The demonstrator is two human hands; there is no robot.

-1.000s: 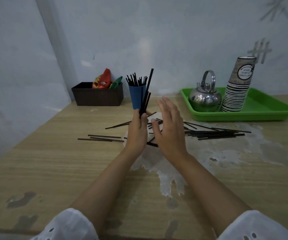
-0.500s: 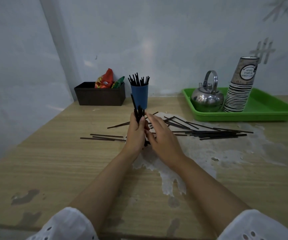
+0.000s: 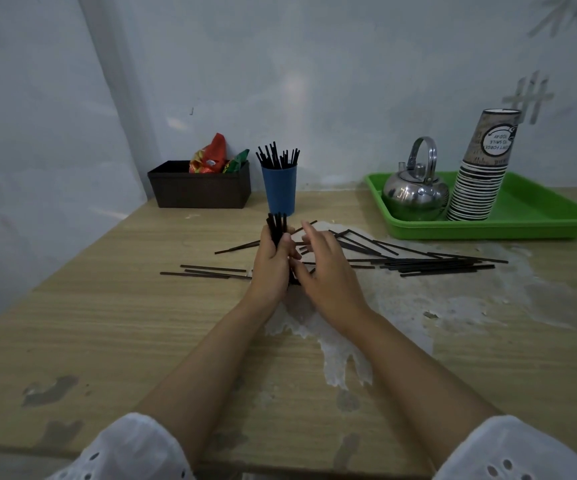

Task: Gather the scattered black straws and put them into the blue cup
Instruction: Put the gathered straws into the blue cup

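Observation:
My left hand (image 3: 273,265) is shut on an upright bundle of black straws (image 3: 276,227) whose lower ends rest near the table. Beside it, my right hand (image 3: 328,271) has its fingers spread and touches the bundle's lower part with the thumb side. The blue cup (image 3: 279,194) stands just behind, near the wall, with several straws in it. More loose straws (image 3: 436,265) lie in a pile to the right, and a few straws (image 3: 207,271) lie flat to the left.
A dark brown box (image 3: 198,188) with snack packets stands left of the cup. At the back right, a green tray (image 3: 536,216) carries a steel kettle (image 3: 415,195) and a stack of paper cups (image 3: 481,168). The wooden table (image 3: 107,341) has worn pale patches.
The straw bundle has come down from a raised tilt to upright with its ends near the table. My right hand moved in against it, then spread its fingers.

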